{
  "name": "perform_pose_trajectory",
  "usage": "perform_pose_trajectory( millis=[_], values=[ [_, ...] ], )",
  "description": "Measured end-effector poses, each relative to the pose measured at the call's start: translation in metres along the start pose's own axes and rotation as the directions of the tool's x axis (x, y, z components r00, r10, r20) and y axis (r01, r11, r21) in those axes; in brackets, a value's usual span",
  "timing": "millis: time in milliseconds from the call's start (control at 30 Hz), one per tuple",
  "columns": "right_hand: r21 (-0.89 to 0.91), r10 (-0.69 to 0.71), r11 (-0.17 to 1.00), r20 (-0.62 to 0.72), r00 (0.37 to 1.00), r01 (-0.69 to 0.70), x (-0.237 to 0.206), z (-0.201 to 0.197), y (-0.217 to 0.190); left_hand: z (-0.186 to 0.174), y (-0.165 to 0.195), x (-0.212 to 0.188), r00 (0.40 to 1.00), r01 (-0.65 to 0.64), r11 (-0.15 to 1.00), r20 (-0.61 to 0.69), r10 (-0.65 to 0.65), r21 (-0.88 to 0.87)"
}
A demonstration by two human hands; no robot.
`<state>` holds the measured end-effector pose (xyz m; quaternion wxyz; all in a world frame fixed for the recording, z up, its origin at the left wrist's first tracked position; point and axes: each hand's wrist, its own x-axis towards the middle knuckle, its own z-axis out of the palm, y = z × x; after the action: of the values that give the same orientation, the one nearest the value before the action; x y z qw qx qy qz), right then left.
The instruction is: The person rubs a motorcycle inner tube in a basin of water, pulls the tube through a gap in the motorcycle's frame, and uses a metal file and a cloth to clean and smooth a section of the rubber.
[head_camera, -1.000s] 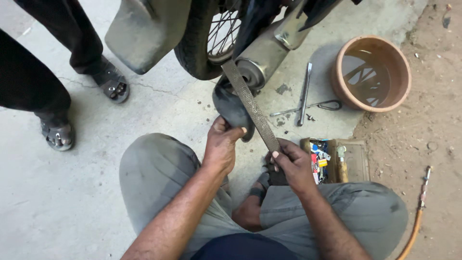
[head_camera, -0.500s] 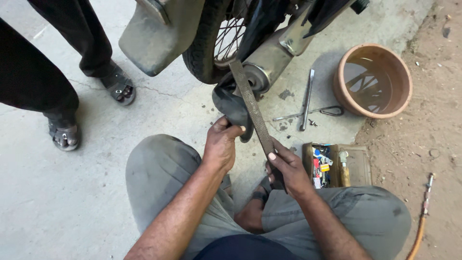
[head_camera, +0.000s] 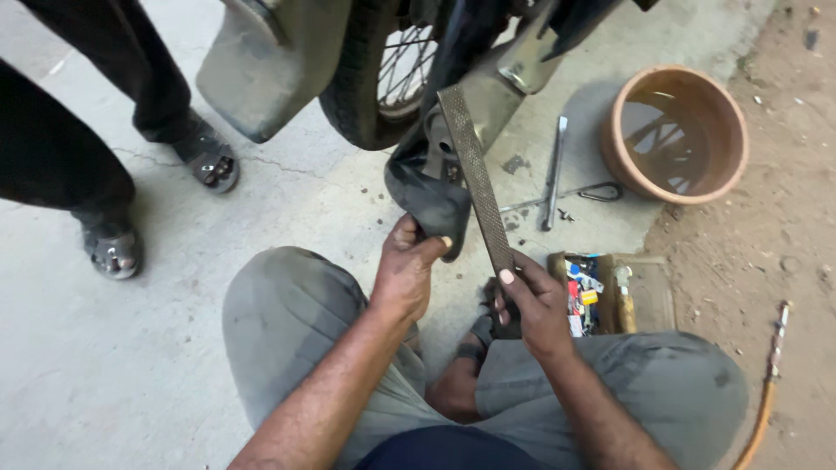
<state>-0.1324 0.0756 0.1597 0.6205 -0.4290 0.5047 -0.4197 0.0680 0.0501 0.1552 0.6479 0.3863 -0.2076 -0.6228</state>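
Head view of a squatting person at work beneath a motorcycle wheel [head_camera: 383, 78]. Centre of frame: the left hand [head_camera: 405, 270] grasps a fold of black rubber inner tube [head_camera: 427, 191], thumb pressed on its lower edge; the tube runs up toward the wheel hub. Just right of it, the right hand [head_camera: 535, 305] grips the lower end of a long flat metal file [head_camera: 477, 174], which slants up and to the left with its rough face against the tube. Upper right: a round clay basin [head_camera: 675, 130] holding water. Between basin and tube: a metal tyre lever [head_camera: 553, 170] lying on the concrete. Right of the right hand: an open box of small parts [head_camera: 610, 292]. Left edge: a bystander's sandalled feet [head_camera: 209, 161]
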Motion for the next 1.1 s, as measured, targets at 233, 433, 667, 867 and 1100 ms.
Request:
perform_pose_trajectory(
  millis=[233, 433, 667, 867, 1100],
  values=[
    [-0.019, 0.052, 0.998, 0.023, 0.998, -0.052, 0.001, 0.004, 0.007, 0.005, 0.009, -0.004, 1.0, -0.025, 0.999, -0.009, 0.025, -0.033],
    [0.035, -0.021, 0.999, 0.03, 0.999, 0.02, -0.004, -0.005, 0.014, 0.005, 0.011, -0.002, 0.998, 0.035, 0.999, -0.055, -0.035, 0.002],
    [0.013, -0.325, 0.946, 0.072, 0.943, 0.325, -0.007, -0.013, 0.007, -0.001, 0.005, 0.001, 0.968, 0.155, 0.979, -0.179, -0.178, -0.134],
    [-0.277, -0.293, 0.922, -0.036, 0.956, 0.272, -0.004, -0.02, -0.009, -0.004, -0.008, 0.005, 0.946, 0.193, 0.977, -0.246, -0.211, -0.094],
    [-0.288, -0.036, 0.957, 0.032, 0.999, 0.044, 0.004, -0.014, -0.004, -0.008, -0.017, 0.005, 0.982, 0.087, 0.99, -0.157, -0.104, -0.11]
  ],
)
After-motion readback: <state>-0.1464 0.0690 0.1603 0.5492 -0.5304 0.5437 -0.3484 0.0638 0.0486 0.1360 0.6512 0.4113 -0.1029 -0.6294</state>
